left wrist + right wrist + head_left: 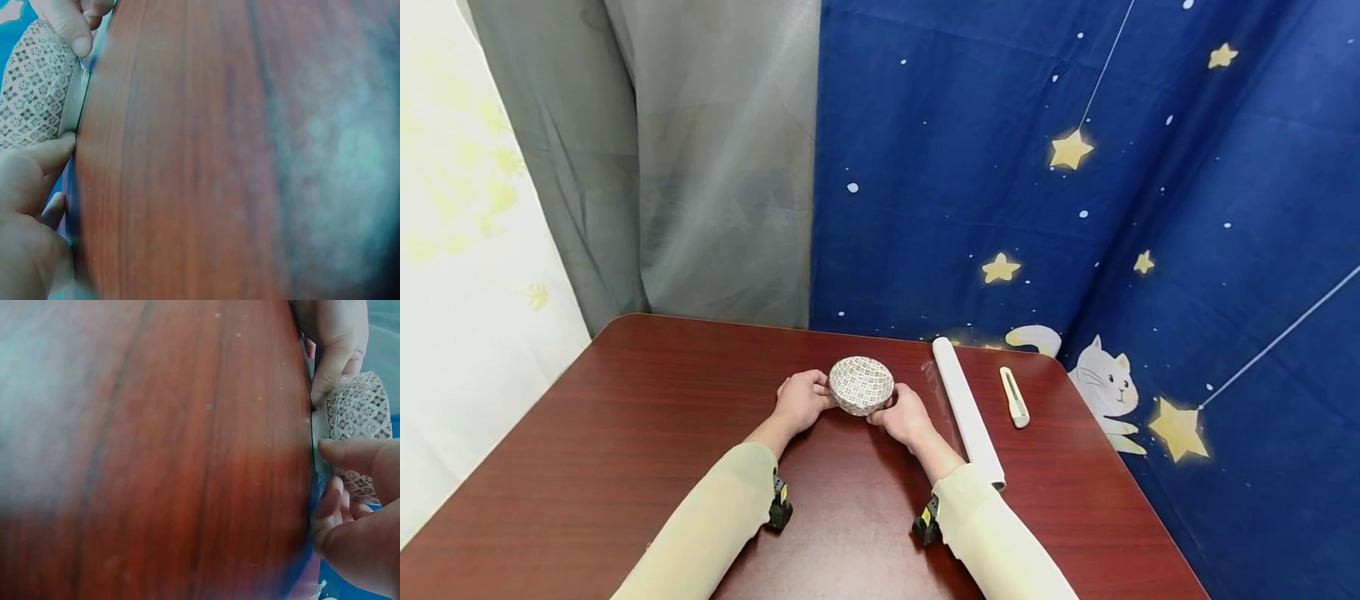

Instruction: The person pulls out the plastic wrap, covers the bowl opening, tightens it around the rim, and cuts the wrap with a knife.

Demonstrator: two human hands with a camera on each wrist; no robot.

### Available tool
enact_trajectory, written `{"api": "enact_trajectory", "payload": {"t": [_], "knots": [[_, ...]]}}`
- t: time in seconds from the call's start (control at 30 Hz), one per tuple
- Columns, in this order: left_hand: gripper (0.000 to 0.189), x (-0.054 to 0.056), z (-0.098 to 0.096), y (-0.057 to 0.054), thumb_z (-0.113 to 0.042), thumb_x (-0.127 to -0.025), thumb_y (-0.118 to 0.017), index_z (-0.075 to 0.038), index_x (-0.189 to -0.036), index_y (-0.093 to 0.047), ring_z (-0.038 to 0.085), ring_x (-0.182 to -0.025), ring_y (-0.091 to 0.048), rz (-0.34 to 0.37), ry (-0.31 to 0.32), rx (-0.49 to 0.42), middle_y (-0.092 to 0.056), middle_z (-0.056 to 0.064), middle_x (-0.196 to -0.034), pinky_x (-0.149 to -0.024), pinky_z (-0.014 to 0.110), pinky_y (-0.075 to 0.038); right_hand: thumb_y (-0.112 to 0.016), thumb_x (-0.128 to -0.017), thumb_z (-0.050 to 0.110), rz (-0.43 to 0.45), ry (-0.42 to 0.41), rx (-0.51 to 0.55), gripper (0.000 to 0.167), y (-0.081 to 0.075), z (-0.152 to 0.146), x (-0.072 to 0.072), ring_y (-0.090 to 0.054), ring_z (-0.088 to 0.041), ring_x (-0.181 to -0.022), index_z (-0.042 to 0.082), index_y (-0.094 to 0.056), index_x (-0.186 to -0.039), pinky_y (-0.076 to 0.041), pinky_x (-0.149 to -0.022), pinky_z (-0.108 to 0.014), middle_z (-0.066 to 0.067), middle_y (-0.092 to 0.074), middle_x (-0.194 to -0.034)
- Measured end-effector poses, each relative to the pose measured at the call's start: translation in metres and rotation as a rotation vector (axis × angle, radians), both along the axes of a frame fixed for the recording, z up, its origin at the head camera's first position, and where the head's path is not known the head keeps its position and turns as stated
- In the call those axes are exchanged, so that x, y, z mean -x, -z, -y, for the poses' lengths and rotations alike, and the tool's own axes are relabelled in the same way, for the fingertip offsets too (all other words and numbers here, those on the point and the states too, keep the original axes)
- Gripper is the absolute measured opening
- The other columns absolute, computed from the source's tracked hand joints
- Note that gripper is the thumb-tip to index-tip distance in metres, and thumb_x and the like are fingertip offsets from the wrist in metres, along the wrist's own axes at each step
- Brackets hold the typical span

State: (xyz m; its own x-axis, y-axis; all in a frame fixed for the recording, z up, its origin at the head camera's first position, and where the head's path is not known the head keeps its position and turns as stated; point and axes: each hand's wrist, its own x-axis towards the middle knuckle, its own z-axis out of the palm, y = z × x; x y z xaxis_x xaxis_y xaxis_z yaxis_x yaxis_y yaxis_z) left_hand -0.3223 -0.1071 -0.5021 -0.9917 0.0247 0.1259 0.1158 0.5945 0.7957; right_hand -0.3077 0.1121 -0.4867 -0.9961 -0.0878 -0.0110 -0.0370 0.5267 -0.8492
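Observation:
An upturned bowl (861, 386) with a brown-and-white floral pattern stands near the back middle of the table, its pale rim lowest. Glossy clear film shows over the patterned bowl (359, 412) in the right wrist view. From the left, my left hand (802, 400) holds the bowl at its rim with thumb and fingers. My right hand (907, 414) grips the opposite side of the rim, its thumb (350, 450) lying along the edge and the other fingers curled below. The far side of the bowl is hidden.
A long white roll (966, 408) of clear film lies just right of my right hand, a loose flap beside it. Farther right lies a pale utility knife (1014, 398). The dark red wooden table (662, 400) ends at a grey curtain (730, 167) and a blue starry curtain (940, 167).

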Motion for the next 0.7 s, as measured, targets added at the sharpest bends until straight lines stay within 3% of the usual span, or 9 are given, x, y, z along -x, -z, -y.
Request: {"api": "enact_trajectory", "payload": {"t": [0.27, 0.5, 0.7], "knots": [[0.013, -0.0006, 0.0011, 0.0011, -0.014, -0.090, -0.082, -0.010, -0.100, -0.075, 0.031, -0.126, -0.073, -0.018, 0.021, 0.015, -0.086, 0.004, -0.101, -0.114, 0.059, -0.039, -0.087, -0.079, -0.001, -0.014, 0.015, -0.057, 0.036, -0.0018, 0.0009, 0.0017, -0.060, -0.018, -0.070, 0.001, -0.065, -0.107, -0.051, -0.067, -0.028, -0.009, -0.065, -0.086], [0.013, 0.0024, 0.0010, 0.0072, -0.015, -0.091, -0.084, -0.012, -0.100, -0.075, 0.029, -0.127, -0.073, -0.002, 0.049, 0.008, -0.087, 0.000, -0.100, -0.118, 0.058, -0.035, -0.086, -0.080, -0.003, -0.034, 0.040, -0.086, 0.032, -0.0019, 0.0001, 0.0020, -0.058, -0.024, -0.092, 0.001, -0.067, -0.105, -0.050, -0.084, -0.034, -0.007, -0.064, -0.091], [0.015, 0.0020, 0.0025, 0.0069, -0.010, -0.092, -0.084, -0.011, -0.104, -0.075, 0.026, -0.121, -0.075, -0.004, 0.092, -0.034, -0.087, 0.000, -0.099, -0.120, 0.055, -0.039, -0.086, -0.080, -0.003, -0.029, 0.051, -0.098, 0.030, -0.0003, -0.0023, 0.0027, -0.057, -0.023, -0.089, 0.004, -0.063, -0.098, -0.048, -0.081, -0.032, -0.004, -0.058, -0.085]]}}
